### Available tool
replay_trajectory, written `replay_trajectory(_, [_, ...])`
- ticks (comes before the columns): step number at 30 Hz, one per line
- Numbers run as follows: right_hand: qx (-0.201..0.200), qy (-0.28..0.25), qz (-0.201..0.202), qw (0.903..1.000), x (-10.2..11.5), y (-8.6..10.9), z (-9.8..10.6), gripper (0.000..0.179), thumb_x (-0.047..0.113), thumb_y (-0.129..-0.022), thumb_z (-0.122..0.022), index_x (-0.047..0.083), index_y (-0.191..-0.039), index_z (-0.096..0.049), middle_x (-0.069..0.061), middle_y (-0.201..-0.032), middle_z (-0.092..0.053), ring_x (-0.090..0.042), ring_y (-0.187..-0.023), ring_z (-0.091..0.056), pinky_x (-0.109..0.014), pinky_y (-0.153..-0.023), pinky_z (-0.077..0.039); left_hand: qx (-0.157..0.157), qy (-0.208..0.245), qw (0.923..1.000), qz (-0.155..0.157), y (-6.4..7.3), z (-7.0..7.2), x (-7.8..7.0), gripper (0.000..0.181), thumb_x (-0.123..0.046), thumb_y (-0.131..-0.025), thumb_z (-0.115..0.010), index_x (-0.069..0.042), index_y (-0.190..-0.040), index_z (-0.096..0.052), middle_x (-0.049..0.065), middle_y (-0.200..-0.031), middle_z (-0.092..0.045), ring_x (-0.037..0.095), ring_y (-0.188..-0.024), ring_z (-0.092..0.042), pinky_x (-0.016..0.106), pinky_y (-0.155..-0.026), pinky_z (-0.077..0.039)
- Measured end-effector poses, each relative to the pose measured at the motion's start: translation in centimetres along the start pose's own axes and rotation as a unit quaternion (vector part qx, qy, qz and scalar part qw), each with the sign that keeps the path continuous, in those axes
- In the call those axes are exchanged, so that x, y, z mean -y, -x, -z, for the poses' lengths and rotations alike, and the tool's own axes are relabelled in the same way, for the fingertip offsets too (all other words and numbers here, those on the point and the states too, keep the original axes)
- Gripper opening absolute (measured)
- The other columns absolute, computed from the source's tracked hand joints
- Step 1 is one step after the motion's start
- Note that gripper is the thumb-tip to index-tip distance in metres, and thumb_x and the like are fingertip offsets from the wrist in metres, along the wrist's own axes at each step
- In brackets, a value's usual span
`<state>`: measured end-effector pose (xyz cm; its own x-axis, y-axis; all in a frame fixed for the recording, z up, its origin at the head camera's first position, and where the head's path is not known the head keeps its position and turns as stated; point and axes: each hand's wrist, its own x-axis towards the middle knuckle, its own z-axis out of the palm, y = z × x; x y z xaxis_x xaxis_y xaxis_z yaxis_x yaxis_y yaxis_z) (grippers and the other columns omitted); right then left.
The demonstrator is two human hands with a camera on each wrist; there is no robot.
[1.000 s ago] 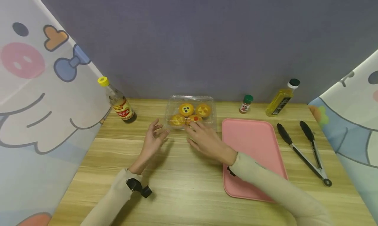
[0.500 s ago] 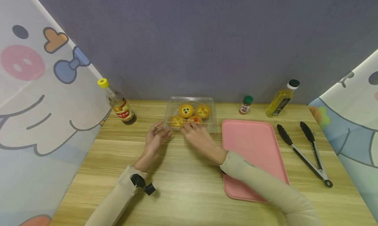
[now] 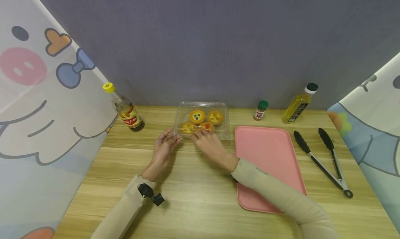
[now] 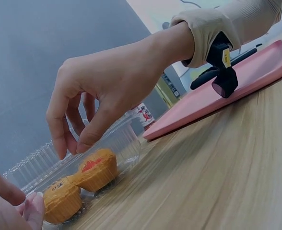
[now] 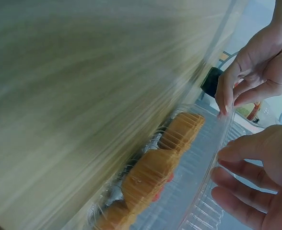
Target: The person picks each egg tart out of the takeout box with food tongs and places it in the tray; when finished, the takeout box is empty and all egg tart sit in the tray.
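A clear plastic clamshell box (image 3: 203,105) stands near the back of the table, with several round orange tarts (image 3: 214,117) inside. My left hand (image 3: 161,149) pinches the box's front left corner between thumb and fingers. At the middle of the front rim, my right hand (image 3: 211,147) has its fingers curled over the edge, thumb close to the fingertips. In the right wrist view the thumb and fingers of the right hand (image 5: 268,167) meet the clear rim. The left wrist view shows a tart with red topping (image 4: 99,168) just under the right fingertips.
A pink tray (image 3: 264,142) lies right of the box, under the right forearm. Metal tongs with black tips (image 3: 323,168) lie farther right. Behind stand a small green-capped jar (image 3: 260,110) and an oil bottle (image 3: 298,105). A yellow-capped dark sauce bottle (image 3: 129,116) is at left.
My right hand has shifted slightly left along the box's front rim, its fingers bending more. My left hand has come in against the front left corner. The box stays put.
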<state>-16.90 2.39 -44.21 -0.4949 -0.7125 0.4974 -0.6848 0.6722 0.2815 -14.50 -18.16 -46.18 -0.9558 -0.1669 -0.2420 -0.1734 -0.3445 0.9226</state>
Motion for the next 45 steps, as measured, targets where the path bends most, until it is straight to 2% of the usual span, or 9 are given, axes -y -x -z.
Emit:
replay_trajectory(11, [-0.017,-0.003,0.006,0.9998,0.0,0.5,0.2,0.012,0.002,-0.093,-0.073,0.014,-0.095,-0.075,-0.002,-0.095,-0.074,-0.018,-0.084,-0.071,-0.024,-0.047,-0.055,-0.007,-0.008,0.9999,-0.007,0.8,0.2,0.5,0.054,0.009,-0.100,-0.055,0.002,-0.152,-0.041,0.003,-0.112,-0.058,0.007,-0.093,-0.072,0.021,-0.096,-0.060])
replay_trajectory(21, [-0.015,0.001,0.039,0.9991,0.8,1.3,1.2,0.017,-0.002,-0.088,-0.073,0.014,-0.093,-0.074,0.000,-0.096,-0.073,-0.017,-0.081,-0.069,-0.022,-0.049,-0.055,-0.020,-0.020,0.9996,0.004,2.3,0.7,0.6,0.051,0.013,-0.099,-0.054,0.005,-0.148,-0.043,0.001,-0.102,-0.064,0.008,-0.087,-0.073,0.022,-0.091,-0.062])
replay_trajectory(26, [-0.015,0.010,0.056,0.9983,1.5,2.0,1.8,0.014,0.003,-0.088,-0.073,0.015,-0.095,-0.073,0.000,-0.100,-0.073,-0.017,-0.083,-0.071,-0.022,-0.049,-0.056,-0.011,-0.024,0.9996,0.011,3.4,1.3,0.7,0.050,0.014,-0.098,-0.054,0.010,-0.146,-0.042,0.000,-0.096,-0.067,0.007,-0.085,-0.073,0.020,-0.087,-0.062])
replay_trajectory(33, [-0.004,0.017,0.077,0.9969,2.9,2.9,2.7,0.020,0.005,-0.086,-0.076,0.016,-0.103,-0.075,-0.001,-0.103,-0.074,-0.016,-0.086,-0.071,-0.021,-0.051,-0.057,0.000,-0.039,0.9990,0.022,4.9,1.9,0.8,0.047,0.015,-0.099,-0.052,0.010,-0.144,-0.042,-0.001,-0.092,-0.068,0.007,-0.085,-0.072,0.018,-0.085,-0.061])
replay_trajectory(40, [-0.013,0.016,0.091,0.9957,3.7,3.9,3.4,0.020,0.006,-0.087,-0.077,0.015,-0.105,-0.074,-0.002,-0.102,-0.073,-0.016,-0.089,-0.073,-0.020,-0.051,-0.057,0.015,-0.063,0.9972,0.038,6.0,2.6,0.9,0.045,0.014,-0.099,-0.053,0.010,-0.142,-0.042,-0.001,-0.094,-0.069,0.009,-0.087,-0.071,0.019,-0.087,-0.061])
replay_trajectory(45, [-0.023,0.017,0.093,0.9953,3.9,4.4,3.7,0.020,0.009,-0.087,-0.078,0.014,-0.105,-0.073,-0.002,-0.101,-0.073,-0.015,-0.085,-0.072,-0.018,-0.049,-0.054,0.021,-0.067,0.9970,0.033,6.6,2.8,1.0,0.044,0.014,-0.097,-0.054,0.010,-0.140,-0.043,0.000,-0.098,-0.069,0.009,-0.088,-0.071,0.020,-0.086,-0.061])
